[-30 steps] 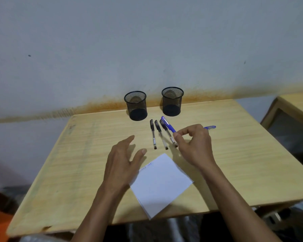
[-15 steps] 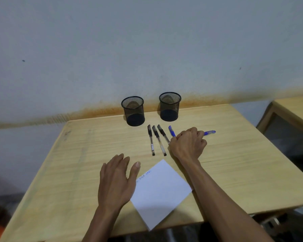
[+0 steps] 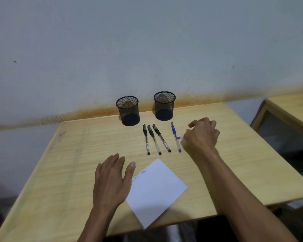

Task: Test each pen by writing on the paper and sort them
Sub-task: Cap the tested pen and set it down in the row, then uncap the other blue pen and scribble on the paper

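Note:
Three black pens lie side by side on the wooden table, and a blue pen rests just right of them. My right hand is curled to the right of that pen. Its fingers close over a second blue pen, of which only a short end shows. My left hand lies flat with fingers apart, thumb touching the left edge of the white paper. Blue scribbles run along the paper's upper left edge.
Two black mesh pen cups stand at the back of the table, the left cup and the right cup, both near the wall. Another wooden table stands to the right. The near table edge runs just below the paper.
My right hand laid the blue pen down beside the black pens, then moved right and closed over the other blue pen. My left hand drew back a little.

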{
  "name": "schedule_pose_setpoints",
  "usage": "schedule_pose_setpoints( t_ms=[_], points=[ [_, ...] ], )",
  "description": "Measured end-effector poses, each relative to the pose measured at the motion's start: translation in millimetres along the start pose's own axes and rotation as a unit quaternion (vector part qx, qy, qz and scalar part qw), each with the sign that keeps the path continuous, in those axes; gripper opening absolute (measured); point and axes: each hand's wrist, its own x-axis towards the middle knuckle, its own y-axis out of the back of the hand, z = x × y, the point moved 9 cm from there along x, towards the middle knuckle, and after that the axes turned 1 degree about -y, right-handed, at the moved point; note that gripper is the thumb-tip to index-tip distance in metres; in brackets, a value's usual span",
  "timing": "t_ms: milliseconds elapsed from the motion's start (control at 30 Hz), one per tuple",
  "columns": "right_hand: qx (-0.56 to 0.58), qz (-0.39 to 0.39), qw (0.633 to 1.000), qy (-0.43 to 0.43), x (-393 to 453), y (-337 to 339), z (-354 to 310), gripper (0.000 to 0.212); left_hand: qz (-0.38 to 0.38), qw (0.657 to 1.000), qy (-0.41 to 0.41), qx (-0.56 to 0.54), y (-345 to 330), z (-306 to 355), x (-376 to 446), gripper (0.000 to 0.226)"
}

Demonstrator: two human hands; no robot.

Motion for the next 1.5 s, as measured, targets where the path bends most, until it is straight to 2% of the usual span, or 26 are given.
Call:
schedule_pose_setpoints(
  t_ms=[67, 167, 300, 433, 500, 567, 667, 733, 800, 900, 967, 1067, 1200, 1267, 1367, 1433, 1500],
  points=[
    [-0.038, -0.037, 0.998, 0.042, 5.8, 2.8, 7.7, 0.039, 0.000, 1.000, 0.001, 0.001, -0.3, -0.6, 0.0, 0.066],
    [-0.106, -0.077, 0.986, 0.102, 12.4, -0.5, 16.2, 0.028, 0.003, 1.000, 0.000, 0.002, 0.8, -0.5, -0.4, 0.065],
    [-0.096, -0.051, 0.982, 0.155, 17.6, 3.3, 23.7, 0.020, 0.001, 1.000, 0.002, 0.004, 1.9, 1.1, 0.1, 0.067],
    [-0.078, -0.051, 0.984, 0.151, 14.2, 2.1, 34.1, 0.021, -0.005, 1.000, 0.009, -0.009, 4.0, 2.6, -2.0, 0.068],
    [-0.015, -0.046, 0.990, 0.132, 5.7, 4.5, 34.1, 0.018, -0.009, 1.000, 0.014, -0.015, 5.6, 4.3, -2.4, 0.068],
    [0.135, -0.041, 0.985, 0.100, -7.3, 13.7, 29.2, 0.011, -0.020, 0.998, 0.033, -0.048, 5.4, 1.7, -2.1, 0.068],
    [0.372, -0.061, 0.923, 0.072, -34.2, 32.4, 9.0, 0.008, 0.005, 0.982, 0.081, -0.169, 22.6, 1.8, -3.5, 0.072],
    [0.493, -0.119, 0.860, 0.051, -57.0, 36.6, -10.4, 0.014, 0.046, 0.977, 0.055, -0.198, 44.1, 21.9, -5.8, 0.057],
    [0.558, -0.158, 0.814, 0.036, -77.1, 37.2, -27.3, 0.011, 0.048, 0.972, 0.000, -0.229, 60.0, 56.5, -8.5, 0.040],
    [0.622, -0.211, 0.754, 0.035, -99.7, 31.3, -46.7, 0.009, 0.004, 0.954, -0.045, -0.296, 62.9, 96.1, -12.5, 0.032],
    [0.643, -0.226, 0.731, 0.037, -109.6, 32.6, -54.6, 0.010, 0.011, 0.949, -0.049, -0.310, 64.1, 104.0, -14.4, 0.020],
    [0.644, -0.206, 0.736, 0.031, -114.5, 36.2, -53.7, 0.009, 0.039, 0.942, -0.035, -0.332, 68.6, 99.0, -16.9, 0.016],
    [0.570, -0.209, 0.791, 0.069, -125.7, 33.6, -61.5, 0.015, 0.049, 0.947, -0.028, -0.317, 74.7, 93.4, -16.1, 0.011],
    [0.601, -0.188, 0.775, 0.044, -112.7, 39.8, -55.6, 0.015, 0.049, 0.948, -0.017, -0.314, 79.0, 82.1, -18.1, 0.012],
    [0.687, -0.101, 0.718, -0.047, -60.3, 64.3, -17.3, 0.015, 0.051, 0.941, 0.045, -0.330, 83.4, 41.2, -26.7, 0.016],
    [0.677, -0.101, 0.728, -0.042, -44.1, 69.8, -11.9, 0.014, 0.045, 0.941, 0.074, -0.327, 82.6, 18.0, -27.5, 0.015],
    [0.654, -0.140, 0.743, -0.030, -53.4, 53.9, -23.6, 0.014, 0.045, 0.937, 0.087, -0.335, 78.7, 10.0, -22.4, 0.011]
  ],
)
